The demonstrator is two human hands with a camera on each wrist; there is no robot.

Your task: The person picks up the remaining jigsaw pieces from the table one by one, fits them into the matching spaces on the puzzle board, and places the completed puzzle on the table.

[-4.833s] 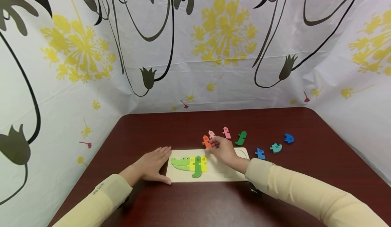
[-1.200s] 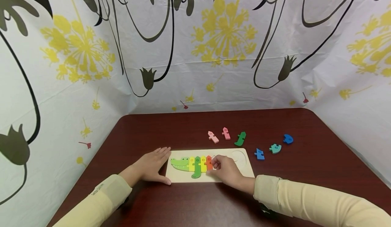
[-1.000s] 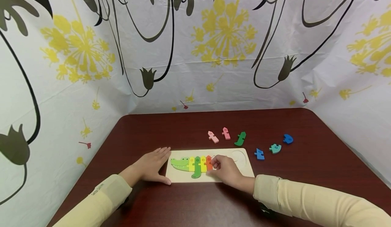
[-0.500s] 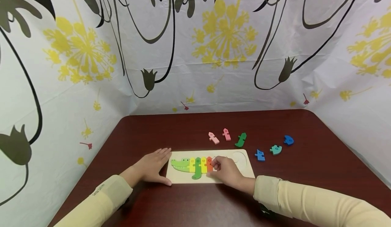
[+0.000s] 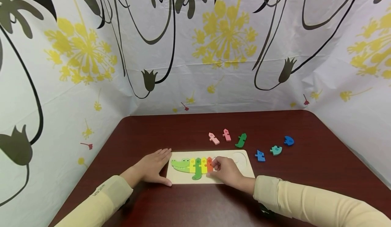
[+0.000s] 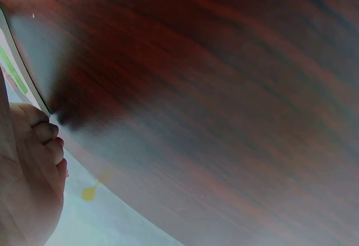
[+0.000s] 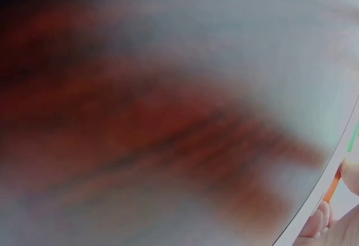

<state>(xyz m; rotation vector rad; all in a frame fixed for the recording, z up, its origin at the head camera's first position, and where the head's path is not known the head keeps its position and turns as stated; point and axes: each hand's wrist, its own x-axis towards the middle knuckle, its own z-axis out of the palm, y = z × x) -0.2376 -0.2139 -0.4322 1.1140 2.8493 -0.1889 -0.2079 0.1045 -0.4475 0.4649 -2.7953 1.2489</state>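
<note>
On the dark table lies a pale wooden puzzle board [image 5: 186, 179]. A light-green crocodile head [image 5: 181, 166], yellow pieces and a green leg piece [image 5: 197, 174] sit joined in its left half. My right hand [image 5: 227, 171] is over the board and pinches an orange puzzle piece [image 5: 209, 164] beside the second yellow piece; the right wrist view shows that orange edge between thumb and fingers. The hand hides part of the board's recess. My left hand [image 5: 153, 167], fingers straight and spread, rests against the board's left edge, also partly seen in the left wrist view.
Behind the board lie two pink pieces [image 5: 213, 138] and a dark-green leg piece [image 5: 241, 140]. To the right are a blue piece [image 5: 260, 156], a teal piece [image 5: 276, 150] and a rounded blue piece [image 5: 288, 140]. A patterned cloth [image 5: 195, 84] surrounds the table.
Since the earliest frame, the right hand has brought the orange piece from behind the board to beside the second yellow piece. Over the last second the hands look still.
</note>
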